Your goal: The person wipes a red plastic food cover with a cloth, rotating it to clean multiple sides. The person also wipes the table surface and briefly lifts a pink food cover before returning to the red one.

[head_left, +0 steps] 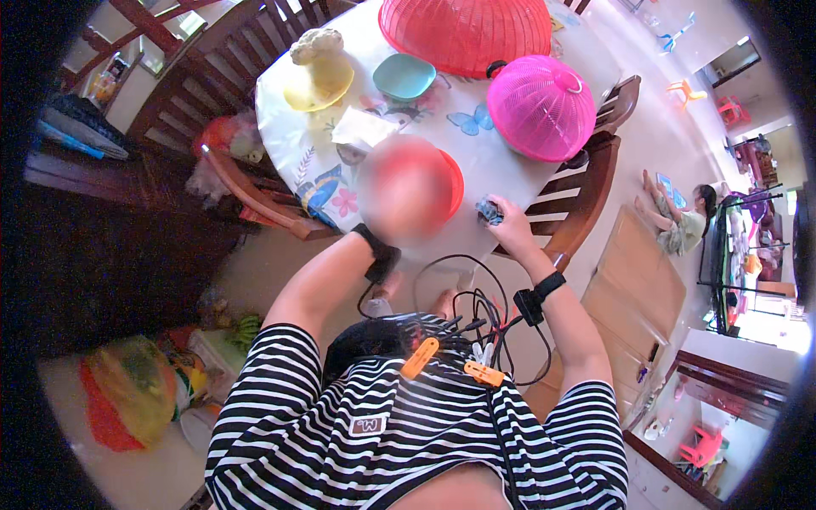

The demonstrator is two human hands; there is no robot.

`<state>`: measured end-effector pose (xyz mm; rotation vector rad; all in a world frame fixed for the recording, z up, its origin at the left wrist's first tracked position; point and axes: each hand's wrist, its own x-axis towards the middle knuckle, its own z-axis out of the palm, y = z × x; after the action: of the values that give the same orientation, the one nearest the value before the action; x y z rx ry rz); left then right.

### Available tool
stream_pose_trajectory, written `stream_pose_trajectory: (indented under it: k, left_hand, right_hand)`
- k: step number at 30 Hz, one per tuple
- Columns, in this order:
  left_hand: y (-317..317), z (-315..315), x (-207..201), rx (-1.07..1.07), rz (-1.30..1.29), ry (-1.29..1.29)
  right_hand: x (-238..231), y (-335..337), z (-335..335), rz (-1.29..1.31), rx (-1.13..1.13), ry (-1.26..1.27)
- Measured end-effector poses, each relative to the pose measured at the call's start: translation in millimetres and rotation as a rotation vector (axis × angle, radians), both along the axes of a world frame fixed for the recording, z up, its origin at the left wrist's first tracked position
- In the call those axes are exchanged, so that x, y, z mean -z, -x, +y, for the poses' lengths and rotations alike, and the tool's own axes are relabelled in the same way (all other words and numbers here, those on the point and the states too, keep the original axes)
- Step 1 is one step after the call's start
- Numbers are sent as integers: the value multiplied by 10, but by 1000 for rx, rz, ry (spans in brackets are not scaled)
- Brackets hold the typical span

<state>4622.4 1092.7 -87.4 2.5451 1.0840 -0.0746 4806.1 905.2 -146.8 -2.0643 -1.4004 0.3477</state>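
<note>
- Nearest, the person's striped shirt point(442, 425) fills the lower part of the view, with two orange clips point(419, 359) on its front and dark cables point(480, 310) looping just beyond them.
- Both forearms reach forward from the sleeves, the left one angled inward and the right one angled up and toward the middle; a black strap point(540, 298) circles the right wrist, and another sits at the left.
- The left hand point(396, 208) is at the near left part of the red bowl point(457, 184); a round blur covers it, so whether it grips the bowl or anything in it cannot be told.
- The right hand point(511, 224) is by the tabletop's near edge, fingers bent and pinching a small dark thing point(489, 212) at their tips.
- That dark thing is just right of the red bowl and apart from it; the bowl stands on the tabletop point(478, 168), between the two hands.
- Beyond the bowl lies white paper point(364, 128), with a yellow bowl point(316, 89) farther left, a pale lumpy thing point(317, 46) at its far rim, and a teal bowl point(405, 76) to its right.
- A pink mesh cover point(542, 109) stands right of these, near a larger red mesh cover point(467, 34) at the far side.
</note>
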Motion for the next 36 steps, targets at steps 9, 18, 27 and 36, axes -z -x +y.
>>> stream_pose_trajectory:
  k: [9,18,27,36]
  left_hand:
    - [1354,562,-480,-79,-331,-99]
    - [2364,810,-187,-363,-304,-373]
    - [1956,391,-328,-253,-471,-344]
    - [1411,-28,-19,119,28,329]
  right_hand:
    - [-160,259,79,-306,-277,219]
    - [-69,-56,77,-538,-302,106]
    - [-112,202,233,-196,-409,337]
    - [-140,208,172,76,-254,367]
